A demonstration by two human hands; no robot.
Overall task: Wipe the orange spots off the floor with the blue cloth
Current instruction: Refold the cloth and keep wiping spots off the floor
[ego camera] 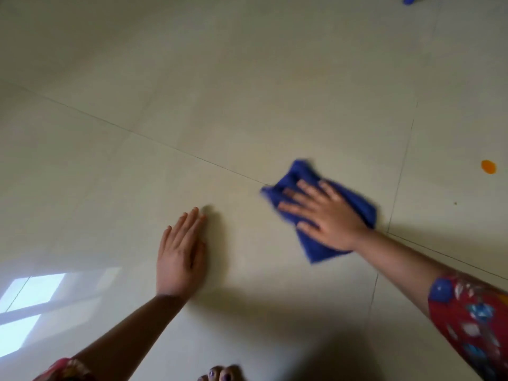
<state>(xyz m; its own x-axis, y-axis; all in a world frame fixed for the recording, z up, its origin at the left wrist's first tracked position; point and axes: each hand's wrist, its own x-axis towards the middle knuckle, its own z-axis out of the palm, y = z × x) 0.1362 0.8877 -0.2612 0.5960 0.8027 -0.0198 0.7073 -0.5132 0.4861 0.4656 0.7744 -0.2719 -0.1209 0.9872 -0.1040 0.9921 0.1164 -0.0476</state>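
Head-worn view, steeply downward, close over the tiled floor [192, 105].

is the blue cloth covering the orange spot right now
No, the orange spot lies uncovered, well off to the right of the blue cloth that the right hand presses flat.

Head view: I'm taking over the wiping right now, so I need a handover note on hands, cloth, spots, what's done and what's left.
Right hand: flat, fingers spread, pressing the blue cloth onto the floor.
Left hand: flat on the floor, holding nothing.
Done: no orange shows around the cloth.
Left: one orange spot lies to the right of the cloth, apart from it, not yet wiped.
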